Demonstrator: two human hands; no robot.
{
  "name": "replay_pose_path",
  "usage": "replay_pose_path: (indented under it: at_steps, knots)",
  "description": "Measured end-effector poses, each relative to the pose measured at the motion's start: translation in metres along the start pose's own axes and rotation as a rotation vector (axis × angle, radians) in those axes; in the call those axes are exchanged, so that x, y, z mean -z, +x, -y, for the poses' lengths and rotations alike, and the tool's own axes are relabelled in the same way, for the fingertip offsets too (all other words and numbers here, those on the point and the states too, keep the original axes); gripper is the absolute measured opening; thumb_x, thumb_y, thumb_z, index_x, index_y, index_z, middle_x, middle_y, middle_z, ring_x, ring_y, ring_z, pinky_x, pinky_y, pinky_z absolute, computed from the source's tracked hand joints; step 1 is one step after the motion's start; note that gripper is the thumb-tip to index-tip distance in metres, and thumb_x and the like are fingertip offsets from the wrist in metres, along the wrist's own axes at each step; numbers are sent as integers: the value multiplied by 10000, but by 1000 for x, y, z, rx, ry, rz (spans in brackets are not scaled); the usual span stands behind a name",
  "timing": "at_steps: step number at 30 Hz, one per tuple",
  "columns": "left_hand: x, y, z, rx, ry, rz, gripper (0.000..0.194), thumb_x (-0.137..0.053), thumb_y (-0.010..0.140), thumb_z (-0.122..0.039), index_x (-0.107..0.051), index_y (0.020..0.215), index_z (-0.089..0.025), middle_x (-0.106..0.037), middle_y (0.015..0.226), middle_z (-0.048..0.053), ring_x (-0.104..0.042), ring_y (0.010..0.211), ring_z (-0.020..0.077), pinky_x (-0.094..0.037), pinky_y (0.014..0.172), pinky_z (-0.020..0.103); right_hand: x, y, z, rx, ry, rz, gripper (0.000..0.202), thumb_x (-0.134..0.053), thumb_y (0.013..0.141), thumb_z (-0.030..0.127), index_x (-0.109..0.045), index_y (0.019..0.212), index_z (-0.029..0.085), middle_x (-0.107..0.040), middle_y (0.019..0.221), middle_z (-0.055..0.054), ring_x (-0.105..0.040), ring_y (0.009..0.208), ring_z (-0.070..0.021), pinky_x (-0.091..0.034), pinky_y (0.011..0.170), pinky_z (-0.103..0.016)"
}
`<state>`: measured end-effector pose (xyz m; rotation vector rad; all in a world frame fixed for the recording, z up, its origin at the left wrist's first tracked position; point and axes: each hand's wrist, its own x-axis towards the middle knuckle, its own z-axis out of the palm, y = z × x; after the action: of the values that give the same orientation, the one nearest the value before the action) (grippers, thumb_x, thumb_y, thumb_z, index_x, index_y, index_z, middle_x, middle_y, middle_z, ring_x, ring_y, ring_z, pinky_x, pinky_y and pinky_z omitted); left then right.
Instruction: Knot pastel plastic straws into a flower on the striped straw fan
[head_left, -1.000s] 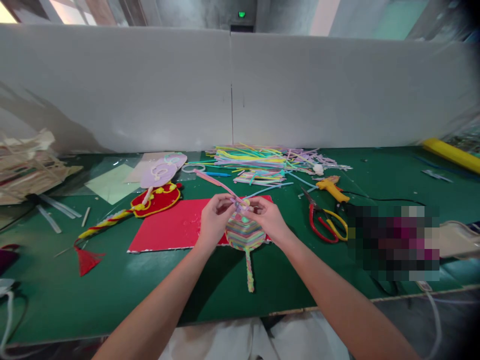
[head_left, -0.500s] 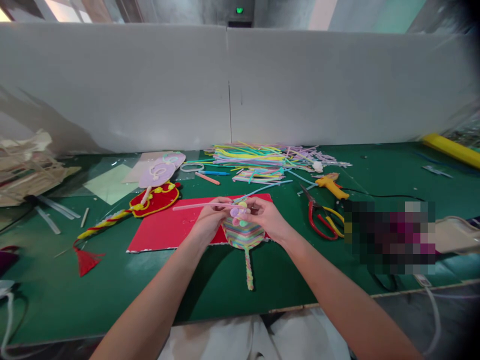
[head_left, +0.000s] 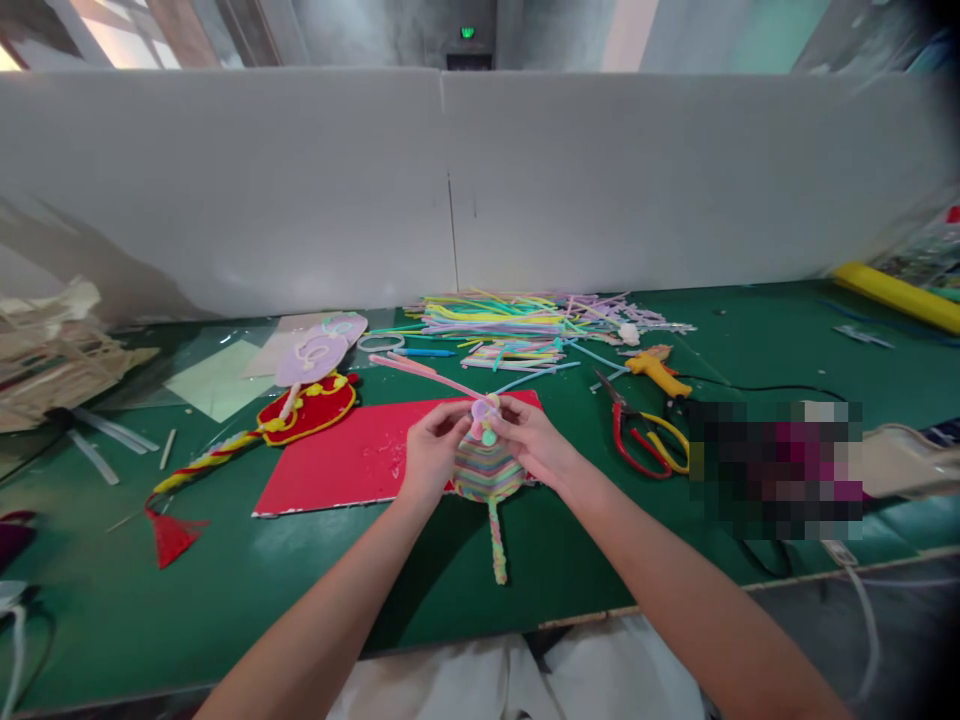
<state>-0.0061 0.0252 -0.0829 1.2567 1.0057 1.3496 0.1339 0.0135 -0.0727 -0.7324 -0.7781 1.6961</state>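
Both hands meet over the middle of the table, around a small flower of pastel fuzzy rounds (head_left: 486, 420). My left hand (head_left: 433, 452) has its fingers closed at the flower's left side. On the other side, my right hand (head_left: 536, 440) pinches the flower between thumb and fingers. A pink pipe cleaner (head_left: 454, 382) runs from the flower up and to the left. Right below the hands is a striped pastel fan (head_left: 489, 473) with a twisted handle (head_left: 497, 545) pointing toward me. The fan's upper part is hidden by the flower and fingers.
A red board (head_left: 330, 462) lies under the left hand. Behind are piled pipe cleaners (head_left: 495, 318) and a blue pen (head_left: 426, 352). Red-and-yellow pliers (head_left: 637, 440) and a yellow glue gun (head_left: 660, 375) lie right; a red tasselled fan (head_left: 307, 412) lies left.
The pink pipe cleaner has swung from lying nearly level leftward to slanting up and away. My left hand has shifted slightly and lower; the right still grips the flower.
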Motion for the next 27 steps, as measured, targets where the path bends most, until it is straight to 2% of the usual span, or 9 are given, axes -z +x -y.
replay_pose_path:
  at_steps: [4, 6, 9, 12, 18, 20, 24, 27]
  knots:
    - [1, -4, -1, -198, 254, -48, 147, -625, 717, -228, -703, 835, -187, -693, 807, 29, -620, 760, 160, -480, 720, 265, 3, 1, 0, -8, 31, -23, 349, -810, 529, 222, -663, 844, 186, -648, 779, 10, -604, 732, -126, -462, 688, -247]
    - [1, -5, -1, -253, 330, -52, 151, -602, 732, -206, -702, 845, -195, -691, 814, 26, -616, 760, 156, -479, 727, 264, 3, 2, -2, 4, 40, -48, 350, -812, 523, 219, -664, 839, 190, -645, 786, 15, -602, 730, -118, -461, 684, -238]
    - [-1, -6, -2, -243, 364, -19, 177, -573, 751, -190, -691, 882, -205, -683, 863, 31, -611, 807, 164, -473, 756, 271, 2, 2, -3, 44, 33, -59, 328, -800, 544, 239, -661, 837, 192, -649, 771, 14, -607, 727, -124, -466, 710, -252]
    - [-3, -7, -6, -172, 319, 48, 194, -555, 772, -214, -678, 922, -211, -671, 936, 38, -599, 891, 179, -455, 814, 281, 2, 2, -3, 106, -8, -71, 314, -789, 559, 262, -653, 835, 202, -655, 768, 14, -610, 719, -131, -467, 733, -273]
    - [-3, -9, -15, -41, 154, 139, 218, -550, 778, -255, -678, 945, -199, -628, 1071, 52, -544, 1054, 211, -401, 922, 309, 6, 5, -3, 248, -167, -198, 324, -787, 547, 287, -613, 805, 199, -654, 768, 3, -609, 736, -159, -468, 733, -305]
    - [0, -8, -15, -58, 177, 167, 227, -567, 770, -261, -680, 957, -199, -611, 1089, 64, -539, 1062, 221, -403, 920, 317, 6, 5, -3, 285, -226, -218, 323, -782, 554, 293, -606, 807, 195, -655, 757, 2, -608, 724, -162, -462, 723, -307]
    - [6, -3, -13, -176, 265, 263, 277, -591, 759, -251, -662, 1024, -217, -584, 1105, 74, -525, 1078, 225, -393, 934, 328, 7, 2, 1, 293, -326, -237, 315, -788, 543, 288, -597, 774, 190, -650, 739, 4, -599, 694, -160, -454, 688, -298]
    - [8, -1, -13, -210, 344, 257, 278, -632, 720, -235, -668, 994, -209, -610, 1042, 74, -552, 1018, 220, -409, 901, 322, 7, 1, 3, 243, -365, -233, 326, -788, 537, 304, -592, 770, 189, -644, 707, 7, -598, 685, -167, -455, 682, -305]
